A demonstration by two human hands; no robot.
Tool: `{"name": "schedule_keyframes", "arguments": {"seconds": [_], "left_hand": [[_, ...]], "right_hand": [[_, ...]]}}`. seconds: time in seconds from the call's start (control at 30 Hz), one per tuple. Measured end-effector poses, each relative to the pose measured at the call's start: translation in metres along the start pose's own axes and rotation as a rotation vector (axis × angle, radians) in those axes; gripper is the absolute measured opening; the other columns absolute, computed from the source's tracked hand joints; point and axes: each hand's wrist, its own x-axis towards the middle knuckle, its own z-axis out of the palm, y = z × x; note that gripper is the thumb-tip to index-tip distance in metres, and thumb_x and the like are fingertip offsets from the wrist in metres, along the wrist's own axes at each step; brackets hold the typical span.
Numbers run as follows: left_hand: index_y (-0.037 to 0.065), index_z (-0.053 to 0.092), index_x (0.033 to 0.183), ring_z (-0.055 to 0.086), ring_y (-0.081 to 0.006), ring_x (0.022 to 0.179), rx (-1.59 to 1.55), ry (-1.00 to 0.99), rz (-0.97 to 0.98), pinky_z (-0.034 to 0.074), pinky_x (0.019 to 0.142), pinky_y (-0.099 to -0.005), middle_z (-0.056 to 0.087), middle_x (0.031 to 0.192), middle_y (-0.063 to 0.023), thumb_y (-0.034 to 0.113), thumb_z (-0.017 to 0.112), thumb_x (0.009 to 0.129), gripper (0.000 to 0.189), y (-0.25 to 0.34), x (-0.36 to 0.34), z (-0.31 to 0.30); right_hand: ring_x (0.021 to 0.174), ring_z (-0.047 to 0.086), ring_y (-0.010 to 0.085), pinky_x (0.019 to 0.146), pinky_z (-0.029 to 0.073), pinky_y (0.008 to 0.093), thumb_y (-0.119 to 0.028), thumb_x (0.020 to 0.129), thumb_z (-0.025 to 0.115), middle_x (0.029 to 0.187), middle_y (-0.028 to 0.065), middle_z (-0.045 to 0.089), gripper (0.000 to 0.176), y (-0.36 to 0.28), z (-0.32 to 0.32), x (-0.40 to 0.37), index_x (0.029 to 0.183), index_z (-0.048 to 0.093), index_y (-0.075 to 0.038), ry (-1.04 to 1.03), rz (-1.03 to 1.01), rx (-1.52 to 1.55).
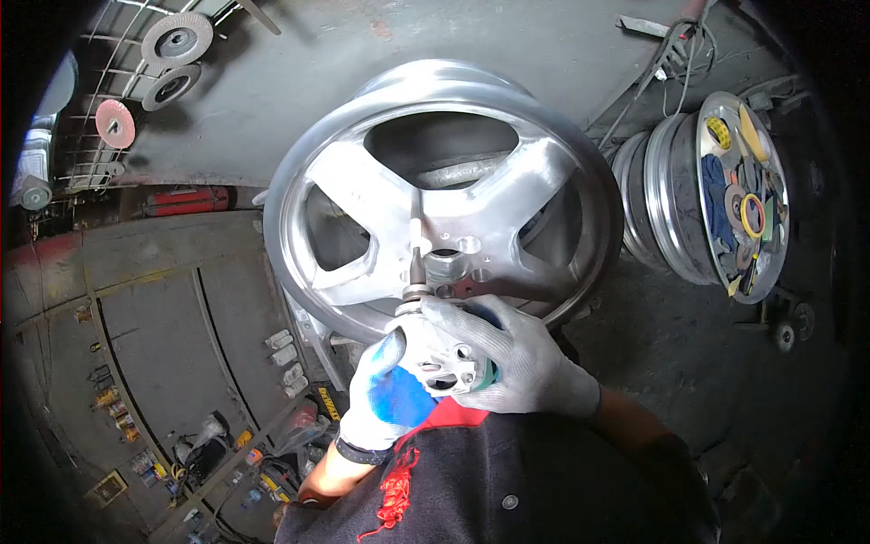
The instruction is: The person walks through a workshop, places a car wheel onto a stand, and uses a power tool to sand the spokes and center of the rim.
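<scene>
A large bare-metal alloy wheel (507,195) with broad spokes stands on its rim in front of me. Both my gloved hands grip a die grinder (433,349) whose thin shaft and small bit (416,249) reach up onto the wheel's hub, beside the bolt holes. My left hand (385,399), in a grey glove with a blue palm, wraps the tool's body from below left. My right hand (503,354), in a grey glove, closes over the tool from the right. My dark sleeves with red trim fill the lower middle.
A second wheel (716,195) lies at the right, filled with sanding discs and tape rolls. Flap discs (177,41) hang on a wire rack at upper left. A shelf of small parts and tools (208,453) runs along lower left. Cables (675,54) hang at upper right.
</scene>
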Motion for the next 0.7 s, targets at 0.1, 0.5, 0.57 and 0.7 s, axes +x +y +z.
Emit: {"name": "schedule_keyframes", "arguments": {"seconds": [0.1,0.5,0.57,0.7], "left_hand": [[0.002,0.047,0.138,0.06,-0.0324,0.118,-0.025,-0.029,-0.045,0.046,0.103,-0.0491,0.061,0.128,-0.0162,0.039,0.06,0.095,0.058,-0.006,0.006,0.002],[0.006,0.049,0.138,0.058,-0.035,0.12,-0.017,0.038,-0.007,0.047,0.1,-0.0535,0.057,0.135,-0.0174,0.045,0.056,0.094,0.06,-0.001,0.002,-0.004],[0.004,0.049,0.137,0.061,-0.0344,0.116,0.015,0.035,-0.01,0.048,0.099,-0.0511,0.061,0.127,-0.0163,0.039,0.06,0.095,0.055,0.003,0.005,0.004],[0.007,0.048,0.139,0.06,-0.032,0.118,-0.061,0.005,-0.143,0.047,0.101,-0.0504,0.061,0.13,-0.0143,0.04,0.061,0.095,0.056,-0.01,0.014,0.002]], "right_hand": [[0.103,0.062,0.0383,0.088,0.053,0.0447,-0.021,0.067,0.082,0.119,0.0229,0.055,0.091,0.001,-0.007,-0.011,0.149,0.043,-0.02,-0.003,0.068,-0.05],[0.099,0.063,0.0369,0.084,0.054,0.0435,-0.019,0.068,0.081,0.115,0.0215,0.055,0.09,0.0,-0.002,0.002,0.15,0.042,-0.02,-0.002,0.014,-0.021],[0.099,0.063,0.0379,0.084,0.054,0.0435,-0.019,0.069,0.081,0.116,0.0219,0.055,0.09,0.0,-0.004,0.001,0.15,0.042,-0.021,0.001,0.03,-0.004],[0.099,0.063,0.0381,0.085,0.054,0.0441,-0.022,0.069,0.081,0.116,0.0218,0.055,0.091,-0.001,-0.013,-0.02,0.15,0.041,-0.021,0.053,0.068,-0.098]]}}
